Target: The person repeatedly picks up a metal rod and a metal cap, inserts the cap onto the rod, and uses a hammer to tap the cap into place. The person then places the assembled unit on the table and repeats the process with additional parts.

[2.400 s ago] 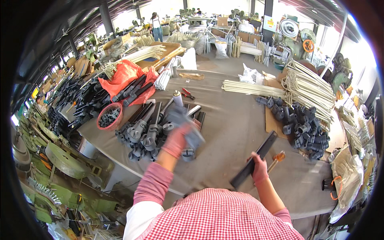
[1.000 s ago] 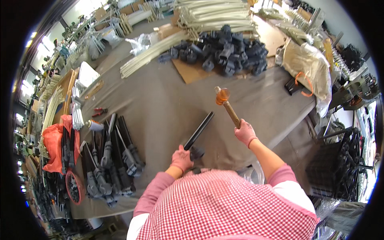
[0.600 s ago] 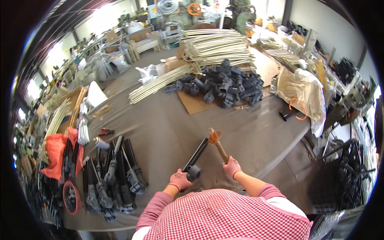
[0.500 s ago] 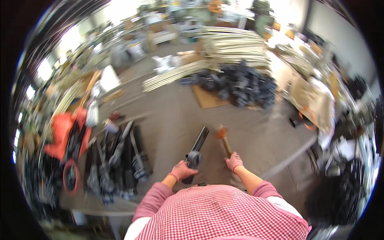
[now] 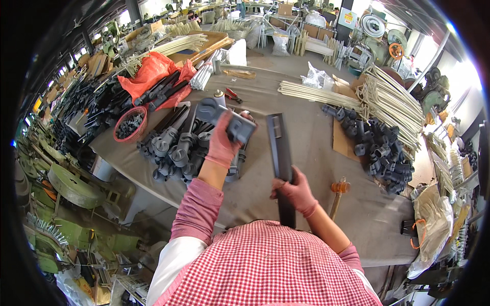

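My left hand (image 5: 223, 143), in a pink glove, is raised over the left side of the table, closed on a dark grey part (image 5: 241, 127) with a blocky near end and a rounded, ring-like far end. Below and beside it lies a heap of black bars with grey round fittings (image 5: 179, 154). My right hand (image 5: 297, 193), gloved too, grips a long flat black bar (image 5: 280, 150) with a slot near its far end. The bar's near end reaches my checked apron. To the right of that hand, a hammer (image 5: 339, 188) with an amber head rests on the table.
Loose dark grey fittings (image 5: 380, 148) are heaped at the right beside bundled pale rods (image 5: 390, 104). A red basket (image 5: 130, 124) of small parts stands at the left edge near orange-red sheeting (image 5: 148, 76). Red-handled pliers (image 5: 233, 95) and a spray can (image 5: 219, 97) sit beyond the heap.
My left hand has moved left and away from me, over the heap. My right hand has let go of the hammer and now holds the flat black bar. The view has swung left.
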The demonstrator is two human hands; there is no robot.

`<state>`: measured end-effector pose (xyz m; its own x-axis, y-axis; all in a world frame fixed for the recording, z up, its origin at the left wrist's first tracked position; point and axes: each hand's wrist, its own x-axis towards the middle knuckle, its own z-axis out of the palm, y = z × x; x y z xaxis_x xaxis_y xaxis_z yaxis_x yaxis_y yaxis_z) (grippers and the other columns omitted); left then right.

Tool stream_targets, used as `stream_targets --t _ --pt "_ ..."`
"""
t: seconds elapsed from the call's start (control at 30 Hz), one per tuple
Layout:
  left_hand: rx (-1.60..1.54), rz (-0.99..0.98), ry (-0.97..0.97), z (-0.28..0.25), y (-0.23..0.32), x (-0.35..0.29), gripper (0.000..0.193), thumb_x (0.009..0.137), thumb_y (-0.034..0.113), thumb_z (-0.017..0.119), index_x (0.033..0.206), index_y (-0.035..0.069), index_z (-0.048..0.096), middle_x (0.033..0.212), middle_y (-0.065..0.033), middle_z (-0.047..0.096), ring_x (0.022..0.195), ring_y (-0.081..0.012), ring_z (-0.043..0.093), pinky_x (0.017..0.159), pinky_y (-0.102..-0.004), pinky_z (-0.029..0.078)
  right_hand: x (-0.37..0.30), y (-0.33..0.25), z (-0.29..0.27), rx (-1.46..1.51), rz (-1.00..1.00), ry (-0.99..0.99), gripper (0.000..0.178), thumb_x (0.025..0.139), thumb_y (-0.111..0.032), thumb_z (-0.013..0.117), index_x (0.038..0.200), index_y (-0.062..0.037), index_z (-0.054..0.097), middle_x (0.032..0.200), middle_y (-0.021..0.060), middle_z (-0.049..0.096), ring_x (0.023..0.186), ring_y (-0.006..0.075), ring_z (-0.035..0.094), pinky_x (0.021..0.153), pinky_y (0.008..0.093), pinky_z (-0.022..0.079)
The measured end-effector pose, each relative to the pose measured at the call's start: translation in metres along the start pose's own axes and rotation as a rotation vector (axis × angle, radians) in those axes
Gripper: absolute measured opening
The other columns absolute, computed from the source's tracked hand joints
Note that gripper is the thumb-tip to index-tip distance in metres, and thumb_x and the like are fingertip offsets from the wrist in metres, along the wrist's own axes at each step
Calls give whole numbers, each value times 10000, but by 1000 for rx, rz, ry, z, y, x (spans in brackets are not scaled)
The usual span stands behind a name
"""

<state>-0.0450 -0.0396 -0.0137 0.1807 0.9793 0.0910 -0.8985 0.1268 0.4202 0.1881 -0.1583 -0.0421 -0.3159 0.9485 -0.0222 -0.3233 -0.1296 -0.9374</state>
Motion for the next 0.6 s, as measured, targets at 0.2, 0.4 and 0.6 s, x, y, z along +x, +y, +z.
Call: stream_targets --t 0.2,0.4,0.6 --pt "-90 42 -104 22 14 2 251 963 222 659 1139 67 570 1002 -129 674 1010 -309 669 971 -601 534 -4 9 33 -146 130 -126 394 884 -92 734 1171 -7 479 829 36 586 667 130 631 618 298 554" --pt "284 -195 -204 34 34 12 202 915 137 677 1079 36 616 993 -135 663 993 -339 672 927 -587 553 -15 8 33 -254 156 -148 458 879 -79 721 1247 -6 458 824 38 586 665 124 625 624 294 546" --pt "510 -502 -298 34 -3 -2 275 898 170 679 1117 15 619 1042 -182 688 983 -383 693 924 -570 554 -19 10 33 -246 137 -4 417 883 -123 735 1186 3 478 803 45 599 661 126 626 618 293 545"
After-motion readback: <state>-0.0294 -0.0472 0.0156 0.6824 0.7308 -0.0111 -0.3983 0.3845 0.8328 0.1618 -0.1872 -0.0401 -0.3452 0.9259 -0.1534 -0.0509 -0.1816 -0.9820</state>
